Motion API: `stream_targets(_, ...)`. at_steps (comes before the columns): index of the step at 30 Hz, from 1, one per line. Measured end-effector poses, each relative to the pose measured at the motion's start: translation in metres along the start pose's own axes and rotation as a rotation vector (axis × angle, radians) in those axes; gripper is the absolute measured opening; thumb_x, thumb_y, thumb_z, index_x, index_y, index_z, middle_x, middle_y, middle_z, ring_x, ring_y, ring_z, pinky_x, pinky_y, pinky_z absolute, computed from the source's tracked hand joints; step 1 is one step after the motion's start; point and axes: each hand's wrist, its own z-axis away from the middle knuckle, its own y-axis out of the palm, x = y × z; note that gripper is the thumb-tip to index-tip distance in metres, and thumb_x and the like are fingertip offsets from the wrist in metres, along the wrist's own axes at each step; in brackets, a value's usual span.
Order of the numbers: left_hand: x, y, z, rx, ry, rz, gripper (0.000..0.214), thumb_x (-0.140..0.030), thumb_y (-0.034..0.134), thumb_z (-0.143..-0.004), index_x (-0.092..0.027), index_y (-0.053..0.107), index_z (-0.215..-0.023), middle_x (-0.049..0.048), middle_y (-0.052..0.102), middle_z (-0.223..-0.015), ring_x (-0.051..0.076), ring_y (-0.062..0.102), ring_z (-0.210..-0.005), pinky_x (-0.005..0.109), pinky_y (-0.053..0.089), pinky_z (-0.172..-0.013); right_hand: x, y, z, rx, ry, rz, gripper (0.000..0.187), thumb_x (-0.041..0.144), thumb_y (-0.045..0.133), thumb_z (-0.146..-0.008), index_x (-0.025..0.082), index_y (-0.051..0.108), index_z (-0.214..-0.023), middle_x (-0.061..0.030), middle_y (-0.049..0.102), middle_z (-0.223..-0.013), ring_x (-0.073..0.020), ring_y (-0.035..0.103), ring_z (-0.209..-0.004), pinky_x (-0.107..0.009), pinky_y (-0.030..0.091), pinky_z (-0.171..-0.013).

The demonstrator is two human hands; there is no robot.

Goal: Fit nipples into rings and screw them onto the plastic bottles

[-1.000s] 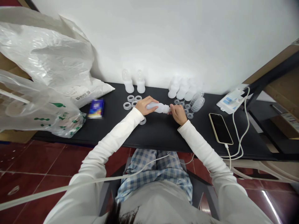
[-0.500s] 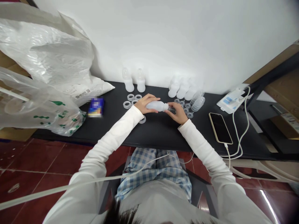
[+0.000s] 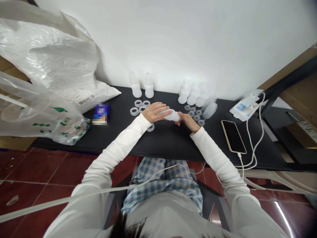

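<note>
A frosted white baby bottle point(image 3: 171, 115) lies nearly level between my hands, just above the black table. My left hand point(image 3: 156, 112) wraps its body from the left. Around the neck end on the right, my right hand point(image 3: 188, 121) has its fingers closed; what sits on that end is mostly hidden by them. White collar rings point(image 3: 138, 103) lie in a group beside my left hand, one partly under the wrist. To the right of my right hand are small clear nipples or discs point(image 3: 196, 117) and stacked clear domed caps point(image 3: 210, 110).
Two capped bottles point(image 3: 149, 86) stand against the wall, with several white bottles point(image 3: 192, 95) farther right. A blue box point(image 3: 101, 114) and plastic bags point(image 3: 61, 66) are at left. A charging phone point(image 3: 233, 136), its cable and a white power strip point(image 3: 246, 106) occupy the right.
My right hand has turned over the bottle's neck end, its back now facing up and fingers curling beneath. My left hand's fingers have closed farther over the bottle body.
</note>
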Motion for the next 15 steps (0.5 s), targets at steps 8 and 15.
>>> stream_targets(8, 0.000, 0.007, 0.003, -0.074, -0.023, -0.006, 0.025, -0.031, 0.054, -0.100, -0.038, 0.070, -0.117, 0.0009, 0.075, -0.107, 0.017, 0.069, -0.106, 0.042, 0.055, -0.105, 0.007, -0.010, 0.002, 0.061, 0.052, 0.000, 0.066, 0.078, 0.041, -0.087, 0.018, 0.066, -0.070, -0.0034, 0.060, -0.060, -0.0166, 0.056, -0.061, -0.031, 0.045, -0.066)
stream_targets(15, 0.010, 0.003, 0.008, -0.109, -0.179, -0.080, 0.044, -0.056, 0.062, -0.090, -0.029, 0.069, -0.124, 0.0089, 0.073, -0.114, 0.026, 0.067, -0.111, 0.046, 0.053, -0.101, 0.022, -0.056, 0.015, -0.972, -0.169, 0.903, 0.034, 0.043, 0.044, -0.097, 0.020, 0.068, -0.104, -0.0156, 0.057, -0.119, -0.0311, 0.050, -0.117, -0.050, 0.040, -0.097)
